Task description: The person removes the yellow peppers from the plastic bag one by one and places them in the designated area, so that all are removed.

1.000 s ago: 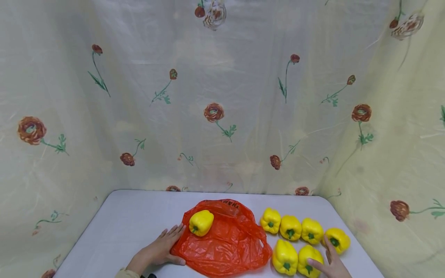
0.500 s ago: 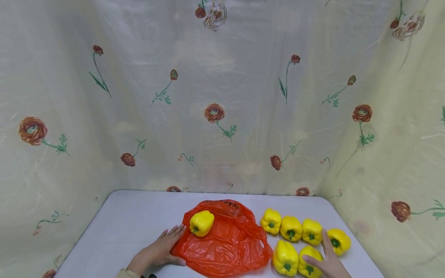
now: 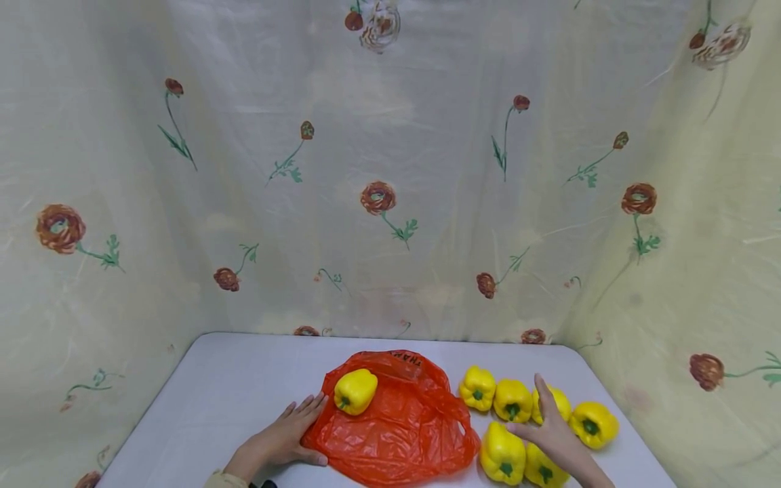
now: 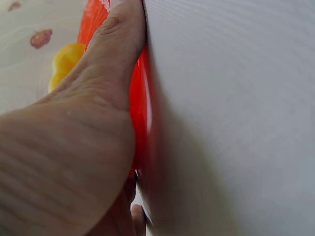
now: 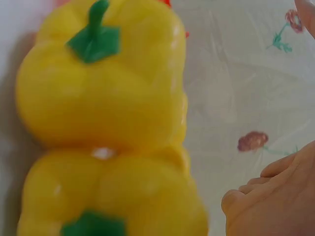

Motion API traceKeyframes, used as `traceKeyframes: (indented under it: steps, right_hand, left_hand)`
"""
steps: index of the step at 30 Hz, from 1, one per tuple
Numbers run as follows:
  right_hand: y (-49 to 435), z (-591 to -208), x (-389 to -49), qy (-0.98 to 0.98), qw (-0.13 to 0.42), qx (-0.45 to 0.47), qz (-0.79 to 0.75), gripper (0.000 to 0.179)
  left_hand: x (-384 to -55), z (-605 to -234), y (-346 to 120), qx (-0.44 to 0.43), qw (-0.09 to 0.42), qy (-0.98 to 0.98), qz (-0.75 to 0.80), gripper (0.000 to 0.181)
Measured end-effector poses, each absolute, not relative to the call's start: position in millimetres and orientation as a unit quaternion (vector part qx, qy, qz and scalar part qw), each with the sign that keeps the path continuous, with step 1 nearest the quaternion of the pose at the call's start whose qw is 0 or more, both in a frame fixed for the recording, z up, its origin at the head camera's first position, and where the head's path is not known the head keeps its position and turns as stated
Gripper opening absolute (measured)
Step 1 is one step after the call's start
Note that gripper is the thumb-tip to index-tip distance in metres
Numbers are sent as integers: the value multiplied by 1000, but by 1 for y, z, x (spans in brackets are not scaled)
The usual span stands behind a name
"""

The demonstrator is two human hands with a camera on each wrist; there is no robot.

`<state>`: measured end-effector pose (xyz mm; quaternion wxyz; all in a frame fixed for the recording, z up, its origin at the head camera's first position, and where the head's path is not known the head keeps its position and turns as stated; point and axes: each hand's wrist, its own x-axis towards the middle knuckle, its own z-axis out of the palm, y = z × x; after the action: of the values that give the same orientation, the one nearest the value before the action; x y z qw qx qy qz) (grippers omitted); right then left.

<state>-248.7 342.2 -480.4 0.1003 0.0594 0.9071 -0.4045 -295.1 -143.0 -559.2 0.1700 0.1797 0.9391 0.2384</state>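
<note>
A red plastic bag [image 3: 403, 434] lies flattened on the table, with one yellow bell pepper [image 3: 356, 391] at its upper left part. My left hand [image 3: 282, 434] rests at the bag's left edge, fingers straight and thumb spread. In the left wrist view its thumb side [image 4: 106, 64] lies against the red plastic. Over the yellow bell peppers right of the bag hovers my right hand [image 3: 556, 437], thumb and fingers apart, holding nothing. It partly hides a back-row pepper [image 3: 558, 404] and a front one [image 3: 543, 468]. The right wrist view shows two peppers close up, one a stemmed pepper [image 5: 103, 98].
The other back-row peppers are a left one [image 3: 478, 388], a middle one [image 3: 512, 400] and a far right one [image 3: 593, 425] near the white table's [image 3: 256, 366] right edge. A big front pepper [image 3: 503, 453] sits beside the bag. A flowered curtain [image 3: 427, 271] surrounds the table.
My right hand has moved left and slightly up over the peppers, from the far right one towards the bag. The left hand, bag and peppers stay in place.
</note>
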Motion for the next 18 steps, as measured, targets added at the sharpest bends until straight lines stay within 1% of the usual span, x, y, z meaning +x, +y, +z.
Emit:
traceKeyframes:
  steps: [5,10,13,18]
  right_hand:
    - [324,-473,-253,905,102,39,-411,122]
    - [306,-469,-259,900,76,5,-428,118]
    - [291,-467,-264,892,63,-17,-448,114]
    - [268,-466,-269,872,62,-39,-483,106]
  left_hand:
    - [-296,-561,-143,182,169,939,236,115]
    - [-296,-560,-143,180,168,939,239,115]
    - [-296,-560,-143,181,168,938,242,114]
    - [-295,-560,-144,187,167,937,242,115]
